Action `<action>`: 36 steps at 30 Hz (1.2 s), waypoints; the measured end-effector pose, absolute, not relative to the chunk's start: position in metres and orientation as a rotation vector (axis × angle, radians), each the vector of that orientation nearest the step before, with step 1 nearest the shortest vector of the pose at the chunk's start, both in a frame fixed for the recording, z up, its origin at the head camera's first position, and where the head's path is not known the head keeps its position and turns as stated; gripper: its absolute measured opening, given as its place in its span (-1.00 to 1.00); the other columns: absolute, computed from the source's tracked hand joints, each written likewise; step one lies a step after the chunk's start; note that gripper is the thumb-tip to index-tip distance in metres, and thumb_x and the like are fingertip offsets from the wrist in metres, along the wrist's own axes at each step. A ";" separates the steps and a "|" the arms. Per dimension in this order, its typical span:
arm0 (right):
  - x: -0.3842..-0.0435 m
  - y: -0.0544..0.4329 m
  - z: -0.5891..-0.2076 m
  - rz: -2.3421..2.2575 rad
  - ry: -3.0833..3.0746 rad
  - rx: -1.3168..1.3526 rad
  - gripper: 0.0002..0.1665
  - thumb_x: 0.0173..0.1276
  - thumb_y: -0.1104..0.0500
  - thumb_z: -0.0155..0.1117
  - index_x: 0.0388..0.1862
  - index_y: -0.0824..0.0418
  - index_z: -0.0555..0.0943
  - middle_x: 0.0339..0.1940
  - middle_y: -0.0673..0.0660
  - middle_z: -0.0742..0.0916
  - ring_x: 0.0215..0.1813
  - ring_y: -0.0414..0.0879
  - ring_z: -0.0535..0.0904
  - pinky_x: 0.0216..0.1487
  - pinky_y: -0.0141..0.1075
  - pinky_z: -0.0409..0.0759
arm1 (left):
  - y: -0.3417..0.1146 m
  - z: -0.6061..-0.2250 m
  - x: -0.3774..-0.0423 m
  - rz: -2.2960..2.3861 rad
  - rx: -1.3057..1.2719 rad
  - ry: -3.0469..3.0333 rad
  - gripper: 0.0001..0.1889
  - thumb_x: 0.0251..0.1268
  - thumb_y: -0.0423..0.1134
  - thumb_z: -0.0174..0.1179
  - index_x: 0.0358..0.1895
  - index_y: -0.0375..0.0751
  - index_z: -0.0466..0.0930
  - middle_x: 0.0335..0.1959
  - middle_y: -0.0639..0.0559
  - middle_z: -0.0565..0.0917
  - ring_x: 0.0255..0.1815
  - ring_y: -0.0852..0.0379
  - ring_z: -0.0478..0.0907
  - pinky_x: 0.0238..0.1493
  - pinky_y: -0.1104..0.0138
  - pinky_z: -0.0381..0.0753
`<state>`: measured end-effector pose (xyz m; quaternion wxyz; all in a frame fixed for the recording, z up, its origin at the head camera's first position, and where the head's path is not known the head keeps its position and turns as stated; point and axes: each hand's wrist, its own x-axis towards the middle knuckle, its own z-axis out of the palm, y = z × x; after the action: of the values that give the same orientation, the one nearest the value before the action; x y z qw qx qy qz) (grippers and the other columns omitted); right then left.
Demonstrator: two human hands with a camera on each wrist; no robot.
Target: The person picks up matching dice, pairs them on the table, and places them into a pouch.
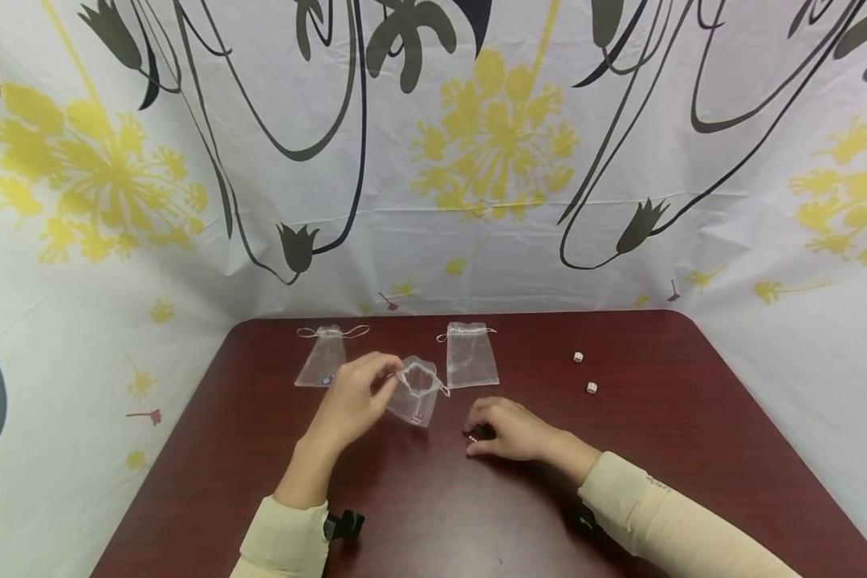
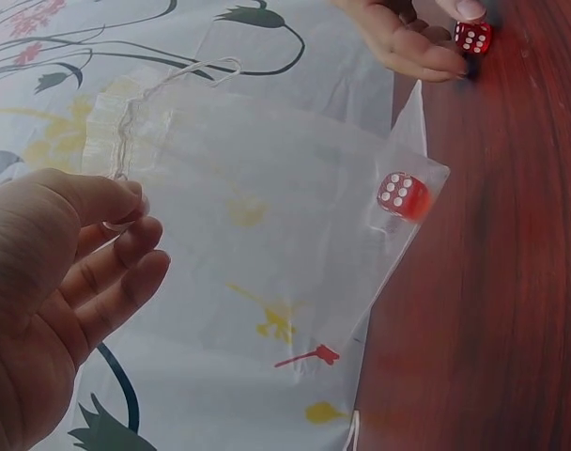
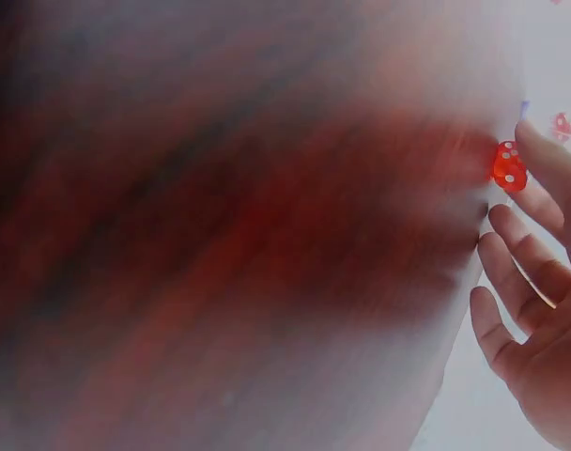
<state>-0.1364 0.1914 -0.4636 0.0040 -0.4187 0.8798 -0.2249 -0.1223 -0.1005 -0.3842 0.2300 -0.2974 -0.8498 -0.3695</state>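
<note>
My left hand (image 1: 361, 393) pinches the drawstring rim of a sheer white mesh pouch (image 2: 267, 178), whose mouth gapes in the head view. A red die (image 2: 403, 195) with white pips lies inside at the pouch's bottom corner. To the right, my right hand (image 1: 509, 429) is low over the table, thumb and forefinger holding a second red die (image 3: 508, 166). The thumb (image 2: 469, 7) meets the top of that die in the left wrist view. Its other fingers are spread and loosely bent in the right wrist view.
Behind my left hand lies another mesh pouch (image 1: 325, 353) with a blue die (image 1: 327, 380) in it. A third pouch (image 1: 471, 357) lies flat at the back middle. Two white dice (image 1: 578, 357) sit at the back right. A patterned sheet (image 1: 405, 265) hangs around the dark red table (image 1: 657, 482).
</note>
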 end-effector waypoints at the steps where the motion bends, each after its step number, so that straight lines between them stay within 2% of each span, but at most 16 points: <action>1: -0.137 0.191 -0.464 -0.708 2.754 -1.326 -0.73 0.20 -0.02 0.57 -0.21 0.06 0.75 -0.22 -0.13 0.69 -0.15 -0.26 0.59 -0.08 -0.28 0.60 | -0.101 -0.384 -0.122 -1.016 -0.819 -2.338 -0.79 0.16 -0.58 0.30 -0.24 -0.21 0.67 -0.34 0.06 0.67 -0.39 0.14 0.55 -0.39 0.19 0.65; 11: -0.137 0.196 -0.457 -0.754 2.777 -1.364 -0.82 0.23 0.06 0.56 -0.29 0.10 0.75 -0.22 -0.10 0.70 -0.15 -0.26 0.63 -0.10 -0.27 0.64 | -0.100 -0.384 -0.122 -1.011 -0.815 -2.338 -0.79 0.16 -0.58 0.29 -0.23 -0.22 0.68 -0.34 0.06 0.67 -0.41 0.16 0.53 -0.42 0.22 0.63; 17: -0.147 0.202 -0.424 -0.886 2.824 -1.365 -0.87 0.26 0.15 0.53 -0.28 0.16 0.75 -0.20 -0.02 0.73 -0.10 -0.14 0.68 -0.04 -0.19 0.67 | -0.099 -0.382 -0.122 -0.985 -0.777 -2.326 -0.81 0.17 -0.56 0.30 -0.22 -0.22 0.68 -0.34 0.06 0.68 -0.39 0.18 0.55 -0.38 0.25 0.64; 24: -0.159 0.211 -0.384 -0.958 2.890 -1.376 -0.86 0.24 0.13 0.55 -0.28 0.13 0.76 -0.21 -0.04 0.73 -0.14 -0.19 0.67 -0.12 -0.17 0.66 | -0.097 -0.382 -0.122 -0.963 -0.745 -2.283 -0.81 0.14 -0.57 0.31 -0.24 -0.25 0.69 -0.41 0.06 0.64 -0.45 0.21 0.51 -0.45 0.40 0.54; 30: -0.164 0.216 -0.365 -0.939 2.929 -1.384 -0.84 0.25 0.11 0.54 -0.27 0.15 0.76 -0.21 -0.06 0.73 -0.10 -0.20 0.67 -0.07 -0.17 0.65 | -0.096 -0.383 -0.123 -0.975 -0.719 -2.274 -0.82 0.13 -0.57 0.32 -0.24 -0.26 0.69 -0.42 0.06 0.64 -0.47 0.23 0.51 -0.46 0.41 0.54; 36: -0.165 0.217 -0.353 -0.971 2.925 -1.398 -0.86 0.23 0.18 0.55 -0.28 0.17 0.76 -0.20 -0.02 0.74 -0.10 -0.15 0.67 -0.06 -0.16 0.64 | -0.095 -0.383 -0.124 -0.960 -0.718 -2.273 -0.83 0.13 -0.55 0.34 -0.25 -0.24 0.69 -0.43 0.07 0.64 -0.47 0.23 0.51 -0.46 0.41 0.54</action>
<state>-0.1651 0.2166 -0.3528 -0.1210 -0.4100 0.8580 -0.2847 -0.1237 -0.0945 -0.3831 0.2819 -0.2679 -0.8487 -0.3583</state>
